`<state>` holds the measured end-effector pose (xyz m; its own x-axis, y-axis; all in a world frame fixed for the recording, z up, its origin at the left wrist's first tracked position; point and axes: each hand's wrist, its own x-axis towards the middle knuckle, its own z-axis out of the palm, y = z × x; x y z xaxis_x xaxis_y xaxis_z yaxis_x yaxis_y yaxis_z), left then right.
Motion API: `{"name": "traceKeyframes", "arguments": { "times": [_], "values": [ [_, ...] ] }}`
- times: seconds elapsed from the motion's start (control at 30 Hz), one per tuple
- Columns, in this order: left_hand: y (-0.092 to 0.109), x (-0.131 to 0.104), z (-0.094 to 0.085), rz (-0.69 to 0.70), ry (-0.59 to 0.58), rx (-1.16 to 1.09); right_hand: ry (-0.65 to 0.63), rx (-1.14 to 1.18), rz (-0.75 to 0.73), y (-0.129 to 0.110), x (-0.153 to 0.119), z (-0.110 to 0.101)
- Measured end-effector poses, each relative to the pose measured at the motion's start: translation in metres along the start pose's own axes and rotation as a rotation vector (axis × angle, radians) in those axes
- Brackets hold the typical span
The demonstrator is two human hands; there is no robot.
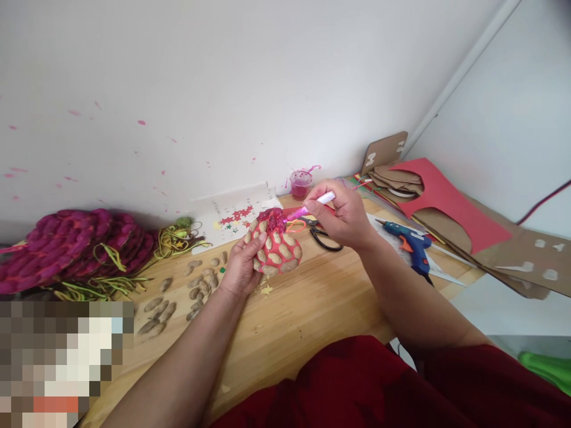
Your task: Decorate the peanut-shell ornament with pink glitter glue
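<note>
My left hand [244, 261] grips the left edge of a round red card disc covered with peanuts [279, 249], held just above the table. Wrapped round a white-handled paintbrush [325, 199] is my right hand [341, 211]. Its bristle end, wet with magenta paint, touches the peanuts at the top of the disc. Those upper peanuts are coated magenta; the lower ones are still bare tan. Behind the disc, against the wall, stands a clear cup of magenta paint [300, 185]. Black-handled scissors [325, 239] lie beside the disc, partly hidden.
Loose peanuts [203, 284] are scattered left of my left hand. Stacked magenta-painted discs [89, 246] and yellow-green cords [172, 241] lie farther left. On the right are a blue glue gun [408, 244], cut red card [450, 205] and cardboard [530, 252]. Paint specks dot the wall.
</note>
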<state>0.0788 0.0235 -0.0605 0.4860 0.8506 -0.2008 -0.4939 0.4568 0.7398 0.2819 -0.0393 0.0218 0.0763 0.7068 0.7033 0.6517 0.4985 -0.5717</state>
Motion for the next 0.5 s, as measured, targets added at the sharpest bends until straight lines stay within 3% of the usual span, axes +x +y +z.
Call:
{"name": "traceKeyframes", "arguments": {
  "times": [0.5],
  "values": [
    [0.0059, -0.0030, 0.0042, -0.030, -0.056, -0.048, -0.024, 0.142, 0.061, 0.0083, -0.0006, 0.0003]
  ]
}}
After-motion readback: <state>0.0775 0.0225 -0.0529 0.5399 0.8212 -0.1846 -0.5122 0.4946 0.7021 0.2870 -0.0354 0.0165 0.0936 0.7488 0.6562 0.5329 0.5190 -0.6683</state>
